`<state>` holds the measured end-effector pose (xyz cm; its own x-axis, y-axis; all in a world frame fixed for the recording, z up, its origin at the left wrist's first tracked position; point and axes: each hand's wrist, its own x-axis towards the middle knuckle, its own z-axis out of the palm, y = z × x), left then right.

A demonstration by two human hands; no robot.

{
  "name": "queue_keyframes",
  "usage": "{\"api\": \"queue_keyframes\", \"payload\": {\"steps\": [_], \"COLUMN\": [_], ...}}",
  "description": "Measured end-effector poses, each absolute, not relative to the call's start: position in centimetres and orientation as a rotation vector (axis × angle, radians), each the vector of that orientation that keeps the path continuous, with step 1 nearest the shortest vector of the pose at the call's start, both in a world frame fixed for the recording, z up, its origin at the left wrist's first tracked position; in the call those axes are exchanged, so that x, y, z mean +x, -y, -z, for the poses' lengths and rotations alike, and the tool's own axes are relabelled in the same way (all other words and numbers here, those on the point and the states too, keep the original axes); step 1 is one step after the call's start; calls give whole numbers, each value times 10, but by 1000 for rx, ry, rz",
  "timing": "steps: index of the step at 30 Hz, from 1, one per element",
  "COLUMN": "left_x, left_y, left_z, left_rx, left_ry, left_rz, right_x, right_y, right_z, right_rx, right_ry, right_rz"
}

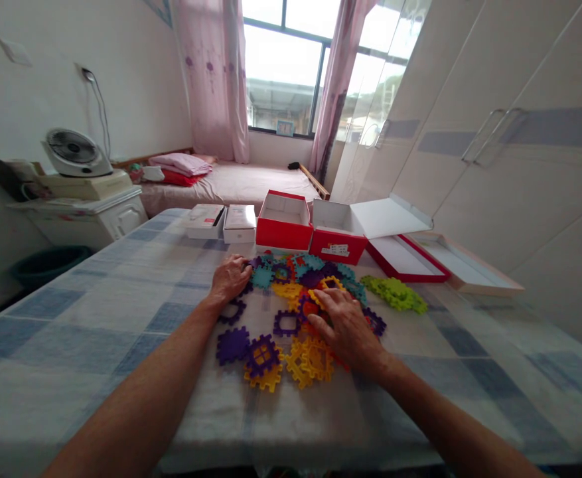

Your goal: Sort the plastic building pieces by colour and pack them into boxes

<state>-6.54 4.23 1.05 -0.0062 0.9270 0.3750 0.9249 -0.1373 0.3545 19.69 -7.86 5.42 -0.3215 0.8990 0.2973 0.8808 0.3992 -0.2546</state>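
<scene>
A heap of flat, toothed plastic building tiles [291,312] in purple, yellow, teal, orange and red lies on the checked tablecloth [96,318]. My left hand [229,277] rests on the heap's left edge, fingers curled over a purple tile. My right hand [346,325] lies palm down on the middle of the heap, fingers stretched over yellow and red tiles. A separate clump of green tiles [395,293] sits to the right. Loose purple tiles [232,345] and yellow tiles [310,362] lie nearest me.
Behind the heap stand two open red boxes [285,229], [338,242] with a lid [405,262] to the right, and small white boxes [221,222] to the left. A fan [74,154] stands on a cabinet at left. Cupboards [494,146] line the right wall.
</scene>
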Motion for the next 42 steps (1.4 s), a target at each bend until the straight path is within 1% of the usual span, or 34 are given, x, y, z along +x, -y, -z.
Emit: {"api": "queue_keyframes", "payload": {"steps": [5, 8, 13, 17, 22, 27, 32, 38, 42], "left_x": [-66, -64, -55, -53, -57, -60, -63, -63, -62], "left_y": [-42, -40, -33, -33, -36, -37, -37, -38, -40], "left_z": [-12, -16, -21, -18, -15, -15, -17, -17, -17], "left_rx": [2182, 2133, 2184, 2296, 2171, 2030, 1913, 1842, 1815], "left_ry": [-2058, -2075, -1974, -1888, -1945, -2010, -2097, -2128, -2130], "left_rz": [-870, -913, -1005, -894, -955, -1046, -1094, -1088, -1091], "right_x": [162, 154, 155, 155, 158, 167, 156, 148, 149], "right_y": [83, 72, 17, -20, -9, 6, -17, -25, -32], "right_z": [-60, -67, -73, -63, -58, -72, -74, -69, -74], "right_rx": [-1291, -1189, -1318, -1385, -1299, -1135, -1190, -1295, -1323], "right_ry": [2379, 2416, 2420, 2554, 2590, 2632, 2522, 2645, 2602], "right_rz": [-201, -198, -5, -13, -61, -234, -117, -181, -82]}}
